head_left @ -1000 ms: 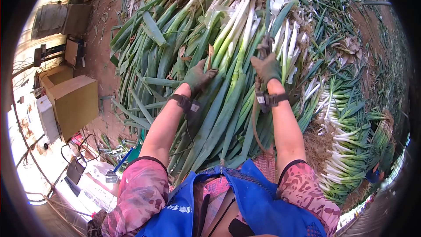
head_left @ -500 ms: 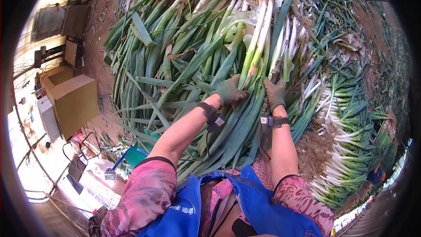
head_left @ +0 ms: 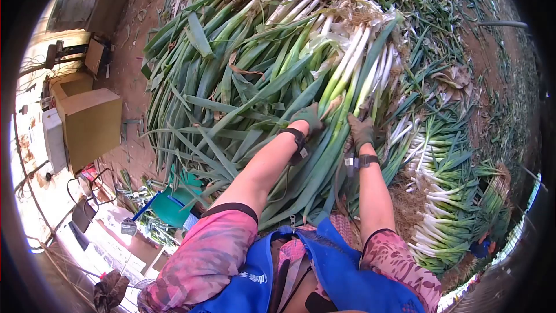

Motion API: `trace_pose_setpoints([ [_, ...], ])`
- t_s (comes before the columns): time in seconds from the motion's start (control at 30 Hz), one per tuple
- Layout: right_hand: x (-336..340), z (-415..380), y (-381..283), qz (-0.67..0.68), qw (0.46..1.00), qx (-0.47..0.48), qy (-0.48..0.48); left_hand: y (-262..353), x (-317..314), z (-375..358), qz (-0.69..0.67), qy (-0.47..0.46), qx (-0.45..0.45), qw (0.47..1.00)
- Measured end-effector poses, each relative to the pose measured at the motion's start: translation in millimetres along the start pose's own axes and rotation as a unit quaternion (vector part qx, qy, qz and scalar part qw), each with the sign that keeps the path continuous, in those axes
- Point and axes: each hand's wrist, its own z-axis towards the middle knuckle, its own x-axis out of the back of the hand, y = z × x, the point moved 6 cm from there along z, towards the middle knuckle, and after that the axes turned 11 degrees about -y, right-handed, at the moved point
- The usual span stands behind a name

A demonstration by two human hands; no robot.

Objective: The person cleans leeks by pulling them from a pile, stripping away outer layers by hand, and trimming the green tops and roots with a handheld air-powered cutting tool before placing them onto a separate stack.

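A large heap of leeks point(head_left: 231, 81), with long green leaves and white root ends, lies in front of me. My left hand point(head_left: 310, 117), in a dark green glove, is closed around the green stalks of a few leeks point(head_left: 343, 75) lying at the top of the heap. Just to its right, my gloved right hand point(head_left: 361, 130) is closed beside the same stalks. A narrow dark object point(head_left: 365, 105) shows at its fingers; its kind cannot be made out. The undersides of both hands are hidden.
At the right lies a row of smaller trimmed green onions point(head_left: 446, 197) with a pile of cut roots point(head_left: 408, 197). Leaf scraps point(head_left: 431, 40) cover the ground beyond. To the left are a cardboard box point(head_left: 92, 122) and a green dustpan-like container point(head_left: 176, 203).
My left hand has moved slightly right and up, nearer the right hand, its fingers now tucked in at the stalks. The right hand has hardly moved. The view has shifted a little.
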Motion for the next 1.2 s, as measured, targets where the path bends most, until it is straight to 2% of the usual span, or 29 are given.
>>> trace_pose_setpoints([
  [0.07, 1.6, -5.2, -8.9, 0.044, 0.998, 0.034, -0.017, 3.8, 11.1, -14.9, 0.033, 0.007, 0.039, 0.999],
  [0.13, 11.7, 0.5, 9.7, 0.040, 0.998, 0.047, -0.021, 5.4, 14.9, -31.4, 0.036, 0.063, 0.033, 0.997],
  [0.2, 29.7, -1.9, 38.3, 0.011, 0.999, 0.043, -0.031, -4.2, 13.0, -40.6, 0.019, 0.104, -0.009, 0.994],
  [0.23, 45.6, -18.2, 49.9, 0.016, 0.998, 0.043, -0.050, -11.5, 11.5, -45.4, 0.048, 0.133, -0.068, 0.988],
  [0.27, 68.1, -45.5, 54.3, 0.024, 0.996, 0.044, -0.068, -12.4, 13.0, -67.2, 0.076, 0.181, -0.055, 0.979],
  [0.3, 83.0, -69.5, 67.4, 0.032, 0.995, 0.043, -0.087, -14.2, 15.2, -85.6, 0.083, 0.189, -0.073, 0.976],
  [0.33, 98.3, -87.6, 94.4, -0.024, 0.997, 0.040, -0.065, -26.9, 11.1, -94.9, 0.117, 0.225, -0.099, 0.962],
  [0.4, 102.7, -108.1, 197.8, -0.001, 0.997, 0.020, -0.077, -28.8, 8.3, -128.8, 0.129, 0.216, -0.096, 0.963],
  [0.43, 112.4, -140.2, 226.2, 0.008, 0.998, -0.008, -0.065, -34.8, 4.6, -143.4, 0.162, 0.229, -0.073, 0.957],
  [0.47, 119.9, -180.8, 245.1, 0.019, 0.998, -0.040, -0.053, -40.6, 2.4, -152.5, 0.202, 0.243, -0.092, 0.944],
  [0.5, 124.8, -217.6, 264.1, 0.011, 0.992, -0.121, -0.042, -49.0, -2.2, -161.1, 0.214, 0.244, -0.094, 0.941],
  [0.6, 84.7, -289.4, 393.1, 0.045, 0.980, -0.191, 0.002, -39.9, -10.4, -183.5, 0.290, 0.259, -0.130, 0.912],
  [0.63, 79.1, -324.5, 400.0, 0.087, 0.971, -0.224, 0.025, -36.0, -14.9, -185.0, 0.319, 0.265, -0.146, 0.898],
  [0.7, 81.8, -398.9, 366.1, 0.167, 0.948, -0.269, 0.016, -16.9, -30.1, -193.0, 0.352, 0.241, -0.187, 0.885],
  [0.77, 61.9, -448.9, 376.4, 0.226, 0.919, -0.323, -0.009, 13.4, -44.6, -197.0, 0.354, 0.216, -0.236, 0.879],
  [0.87, 7.4, -513.8, 474.0, 0.046, 0.913, -0.406, 0.002, 32.1, -64.0, -184.9, 0.374, 0.188, -0.284, 0.862],
  [0.9, 2.8, -543.0, 485.2, 0.037, 0.913, -0.407, 0.025, 39.7, -70.4, -179.9, 0.385, 0.177, -0.302, 0.854],
  [0.97, -4.1, -602.0, 501.3, 0.094, 0.877, -0.467, 0.066, 52.6, -81.6, -174.4, 0.409, 0.162, -0.310, 0.843],
  [1.03, -23.1, -665.0, 538.2, 0.113, 0.814, -0.568, 0.043, 60.4, -90.1, -167.2, 0.430, 0.144, -0.297, 0.840],
  [1.07, -33.4, -695.1, 549.3, 0.098, 0.802, -0.585, 0.070, 66.8, -95.6, -170.4, 0.429, 0.138, -0.300, 0.841],
  [1.13, -58.6, -743.7, 570.1, 0.106, 0.774, -0.621, 0.055, 70.3, -108.2, -164.3, 0.461, 0.131, -0.305, 0.823],
  [1.2, -92.2, -768.3, 580.1, 0.193, 0.767, -0.605, 0.095, 72.5, -122.0, -153.4, 0.480, 0.105, -0.332, 0.805],
])
